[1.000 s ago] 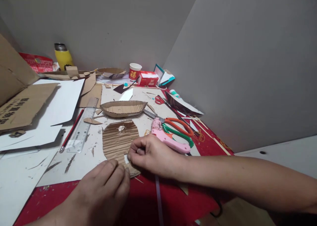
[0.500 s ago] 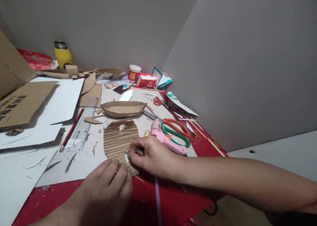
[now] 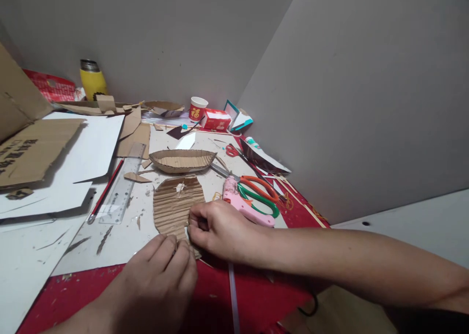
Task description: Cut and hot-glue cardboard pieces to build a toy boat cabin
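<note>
The right hand (image 3: 216, 229) is pinching a small white scrap (image 3: 186, 234) at the corrugated cardboard piece (image 3: 176, 204)'s six o'clock edge; the left hand (image 3: 157, 282) is pressing closed fingers there. At twelve o'clock, a cardboard boat shell (image 3: 182, 160) is sitting open, its inside showing only corrugation.

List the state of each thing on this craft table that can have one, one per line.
left hand: fingertips pressing corrugated cardboard piece
right hand: pinching its near edge
corrugated cardboard piece: lying flat
cardboard boat: upright
orange-green scissors: closed
pink glue gun: lying down
paper cup: upright
yellow bottle: capped, upright
</note>
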A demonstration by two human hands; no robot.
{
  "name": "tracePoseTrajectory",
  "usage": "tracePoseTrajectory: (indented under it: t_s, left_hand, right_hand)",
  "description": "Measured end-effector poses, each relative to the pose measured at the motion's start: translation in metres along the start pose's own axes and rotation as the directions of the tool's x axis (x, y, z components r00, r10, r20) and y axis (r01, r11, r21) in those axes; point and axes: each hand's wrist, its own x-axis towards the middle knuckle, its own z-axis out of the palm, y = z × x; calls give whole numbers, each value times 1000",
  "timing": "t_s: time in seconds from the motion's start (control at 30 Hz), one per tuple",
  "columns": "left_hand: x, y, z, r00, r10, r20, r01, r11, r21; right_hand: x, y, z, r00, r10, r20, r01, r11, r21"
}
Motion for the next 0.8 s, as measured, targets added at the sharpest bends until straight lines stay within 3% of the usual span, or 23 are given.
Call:
tracePoseTrajectory:
  t_s: [0.2,0.53,0.8]
  left_hand:
    - [-2,2,2,999,-16,-35,16,1000,-17]
    - [1,1,1,1000,5,-12,-6,1000,-13]
    - [0,0,-1,1000,1,15,-1,1000,17]
  right_hand:
    - [5,1,1,1000,-26,-4,26,997,-71]
    - [6,-3,-10,997,9,83,-6,999,-39]
    - [-2,2,-20,995,-63,78,61,998,34]
